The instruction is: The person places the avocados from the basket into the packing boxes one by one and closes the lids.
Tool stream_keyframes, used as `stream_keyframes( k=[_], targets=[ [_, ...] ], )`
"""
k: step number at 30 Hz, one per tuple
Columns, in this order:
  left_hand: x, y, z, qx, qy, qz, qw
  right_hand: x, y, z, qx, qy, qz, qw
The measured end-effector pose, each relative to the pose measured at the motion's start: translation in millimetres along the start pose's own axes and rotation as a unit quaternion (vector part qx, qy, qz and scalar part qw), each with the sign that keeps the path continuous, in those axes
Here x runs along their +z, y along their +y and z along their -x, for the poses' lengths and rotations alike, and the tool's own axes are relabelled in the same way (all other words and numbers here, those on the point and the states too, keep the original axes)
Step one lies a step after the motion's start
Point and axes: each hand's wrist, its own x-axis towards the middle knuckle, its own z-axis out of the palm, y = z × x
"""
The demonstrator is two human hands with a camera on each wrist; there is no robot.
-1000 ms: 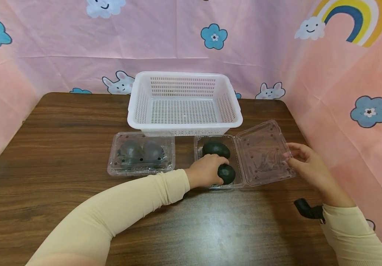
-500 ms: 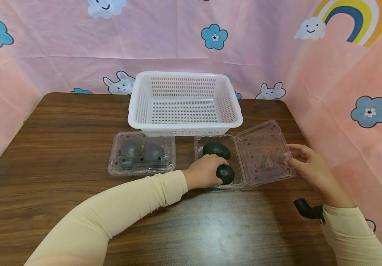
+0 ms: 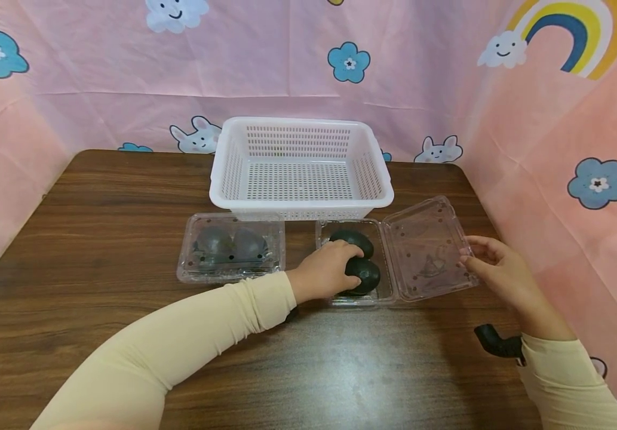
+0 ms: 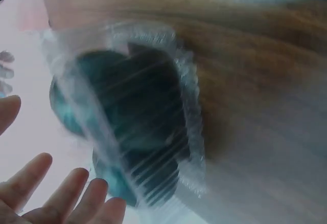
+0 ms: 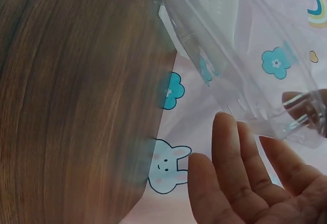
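Two dark green avocados lie in the base (image 3: 361, 302) of a clear plastic clamshell on the table. My left hand (image 3: 325, 270) is over them, its thumb and fingertips right at the near avocado (image 3: 367, 276). The far avocado (image 3: 355, 238) is partly covered by that hand. In the left wrist view the left hand's fingers (image 4: 76, 183) are spread and relaxed, beside the container. Folded out to the right is the clamshell's lid (image 3: 426, 254). My right hand (image 3: 502, 269) pinches the lid's outer edge between thumb and fingers.
A closed clear clamshell (image 3: 273, 263) with two dark round fruits sits to the left. Behind both clamshells stands a white slotted plastic basket (image 3: 300, 203). Patterned pink cloth (image 3: 265, 54) hangs round the brown wooden table (image 3: 98, 239).
My left hand has shifted slightly left and loosened on the near avocado, which now shows more fully in the base. My right hand stays at the lid's edge.
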Motion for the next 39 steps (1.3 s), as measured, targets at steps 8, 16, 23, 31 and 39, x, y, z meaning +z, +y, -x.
stream_keyframes(
  k=[8,16,23,31,39],
  targets=[
    [-17.7,0.0,-2.5,-0.027,0.027,0.01,0.9992,-1.4,-2.8,4.2,0.012,-0.001,0.012,1.0],
    [-30.6,-3.5,-10.4,-0.067,0.022,0.011,0.9975,-3.8,-1.4,8.4,0.007,-0.009,0.021,1.0],
    [-37.4,-11.2,-15.9,-0.101,-0.008,0.02,0.9946,-3.7,-0.7,11.0,0.005,-0.01,0.03,0.999],
    [-40.2,-19.4,-19.0,-0.133,-0.028,0.029,0.9903,-4.5,0.5,12.4,0.006,-0.005,0.045,0.999],
    [-37.3,-24.2,-23.3,-0.14,-0.035,0.023,0.9892,-4.6,-1.7,15.3,0.017,-0.011,0.039,0.999]
  ],
)
